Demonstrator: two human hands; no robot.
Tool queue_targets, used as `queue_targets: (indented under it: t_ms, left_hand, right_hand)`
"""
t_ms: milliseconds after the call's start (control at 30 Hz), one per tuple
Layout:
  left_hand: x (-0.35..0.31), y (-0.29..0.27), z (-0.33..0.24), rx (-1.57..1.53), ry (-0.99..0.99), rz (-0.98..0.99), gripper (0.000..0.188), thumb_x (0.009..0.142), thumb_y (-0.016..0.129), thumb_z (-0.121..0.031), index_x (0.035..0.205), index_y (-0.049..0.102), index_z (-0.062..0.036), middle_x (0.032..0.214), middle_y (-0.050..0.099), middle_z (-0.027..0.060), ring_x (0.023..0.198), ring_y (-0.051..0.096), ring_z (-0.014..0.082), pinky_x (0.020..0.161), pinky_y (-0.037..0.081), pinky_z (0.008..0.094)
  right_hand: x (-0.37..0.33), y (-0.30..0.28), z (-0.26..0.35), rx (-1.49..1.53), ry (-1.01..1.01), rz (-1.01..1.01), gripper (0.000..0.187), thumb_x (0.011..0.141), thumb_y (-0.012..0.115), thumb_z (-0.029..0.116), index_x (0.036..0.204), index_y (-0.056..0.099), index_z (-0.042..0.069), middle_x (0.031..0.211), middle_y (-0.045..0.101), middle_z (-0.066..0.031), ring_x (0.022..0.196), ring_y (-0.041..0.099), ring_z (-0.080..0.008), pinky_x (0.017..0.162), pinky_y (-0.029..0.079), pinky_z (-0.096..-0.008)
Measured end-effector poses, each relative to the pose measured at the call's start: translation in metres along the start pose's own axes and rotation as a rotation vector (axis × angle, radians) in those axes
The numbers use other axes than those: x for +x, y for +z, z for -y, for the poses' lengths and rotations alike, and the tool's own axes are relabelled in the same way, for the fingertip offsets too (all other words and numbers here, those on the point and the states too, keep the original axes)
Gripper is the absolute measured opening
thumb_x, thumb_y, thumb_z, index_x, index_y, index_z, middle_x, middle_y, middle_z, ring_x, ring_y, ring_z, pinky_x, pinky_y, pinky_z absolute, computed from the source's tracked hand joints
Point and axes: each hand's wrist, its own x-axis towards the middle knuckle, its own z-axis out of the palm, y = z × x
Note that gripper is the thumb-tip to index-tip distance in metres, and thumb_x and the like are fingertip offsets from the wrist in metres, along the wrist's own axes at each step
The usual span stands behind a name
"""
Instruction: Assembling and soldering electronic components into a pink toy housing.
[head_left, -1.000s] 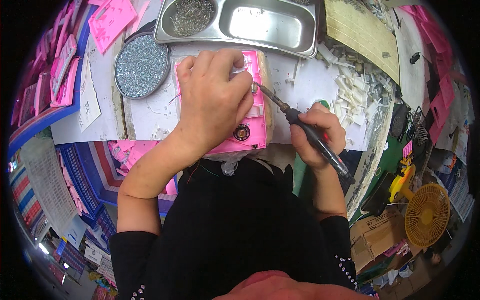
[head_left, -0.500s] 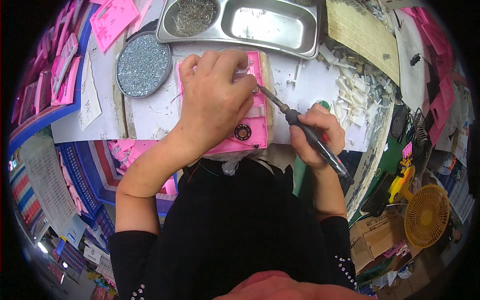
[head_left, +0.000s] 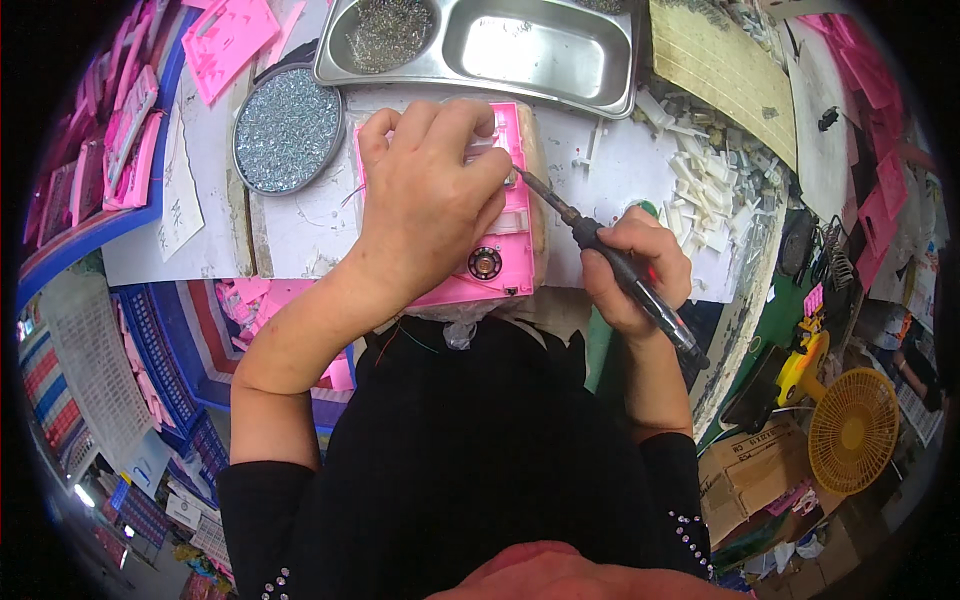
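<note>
The left hand (head_left: 432,195) presses flat on the pink plastic toy casing (head_left: 497,262). The right hand (head_left: 632,268) grips a slim black soldering iron (head_left: 610,262) by its handle. The casing looks light, stiff and brittle; best held by its edges.

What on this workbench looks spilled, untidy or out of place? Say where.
White plastic offcuts lie scattered loose across the bench, right of the pink housing that the left hand presses down. The right hand holds a soldering iron to it.
</note>
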Motion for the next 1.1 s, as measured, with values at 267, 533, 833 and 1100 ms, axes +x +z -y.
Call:
queue_targets:
  t_ms: [267,533,833,1100]
  left_hand:
    - [0.000,0.001,0.000,0.004,0.004,0.005,0.014,0.072,0.077,-0.017,0.081,0.067,-0.0149,0.109,0.061,0.0021,0.101,0.055,0.0229,0.089,0.032,0.0453]
    - [0.001,-0.001,-0.001,0.001,0.015,-0.003,0.014,0.072,0.077,-0.018,0.081,0.066,-0.0148,0.108,0.061,0.0025,0.099,0.055,0.0229,0.089,0.032,0.0447]
    - [0.001,0.000,-0.001,0.024,0.019,-0.004,0.014,0.072,0.077,-0.018,0.081,0.066,-0.0152,0.108,0.061,0.0022,0.099,0.055,0.0226,0.089,0.033,0.0449]
    - [-0.002,-0.012,0.007,-0.044,0.041,0.020,0.033,0.074,0.082,-0.023,0.102,0.068,-0.0129,0.116,0.062,0.0067,0.106,0.058,0.0273,0.094,0.038,0.0461]
  right_hand:
    - [0.004,0.003,-0.004,-0.048,-0.028,-0.050,0.025,0.077,0.080,0.004,0.097,0.066,0.003,0.064,0.057,-0.0053,0.052,0.050,-0.0167,0.049,0.036,-0.0286]
    - [-0.002,-0.008,0.003,-0.035,0.009,-0.045,0.026,0.083,0.076,0.001,0.102,0.059,-0.004,0.074,0.056,-0.0080,0.063,0.048,-0.0145,0.058,0.034,-0.0287]
    - [-0.003,-0.008,0.001,-0.017,-0.015,-0.072,0.026,0.081,0.077,0.001,0.102,0.062,-0.003,0.073,0.057,-0.0075,0.062,0.048,-0.0146,0.057,0.035,-0.0280]
    - [-0.005,-0.011,-0.001,-0.005,-0.001,-0.120,0.026,0.079,0.079,0.001,0.100,0.064,0.001,0.068,0.057,-0.0045,0.057,0.048,-0.0134,0.053,0.035,-0.0262]
